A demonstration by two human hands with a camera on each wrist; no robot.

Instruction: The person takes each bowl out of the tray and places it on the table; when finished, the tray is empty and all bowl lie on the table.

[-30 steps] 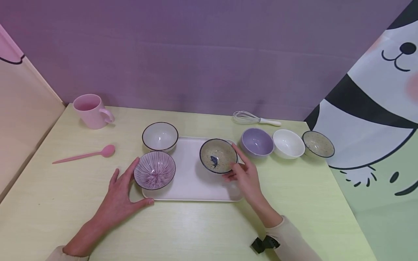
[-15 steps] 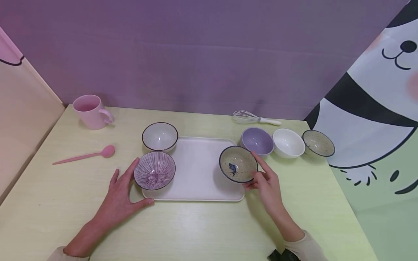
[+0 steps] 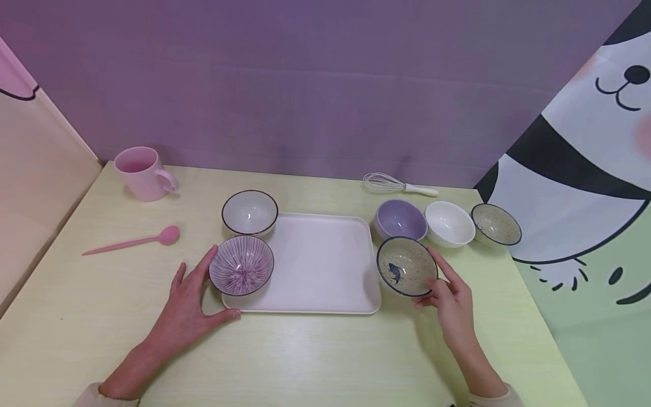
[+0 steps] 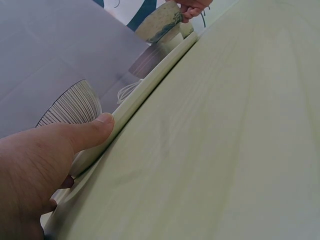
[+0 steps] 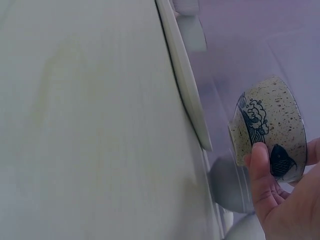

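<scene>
My right hand (image 3: pixel 450 305) grips a speckled beige bowl with a dark blue rim (image 3: pixel 409 268) by its right side, just off the tray's right end. Seen by the right wrist camera, the bowl (image 5: pixel 275 120) has a blue fish and waves outside, with the thumb against its wall. My left hand (image 3: pixel 185 311) lies spread at the front left corner of the white tray (image 3: pixel 325 265), thumb along the front edge. Close to its fingers sits a purple-striped bowl (image 3: pixel 241 265) on the tray's left end. Part of the left fingers is hidden in the left wrist view.
Behind the striped bowl stands a white dark-rimmed bowl (image 3: pixel 249 212). Right of the tray are a purple bowl (image 3: pixel 400 219), a white bowl (image 3: pixel 450 223) and another speckled bowl (image 3: pixel 495 224). A whisk (image 3: pixel 399 185) lies behind; a pink mug (image 3: pixel 142 174) and pink spoon (image 3: pixel 137 242) are left.
My right hand has carried the speckled bowl from above the tray to the right and slightly nearer, past the tray's right edge. The left hand has stayed in place.
</scene>
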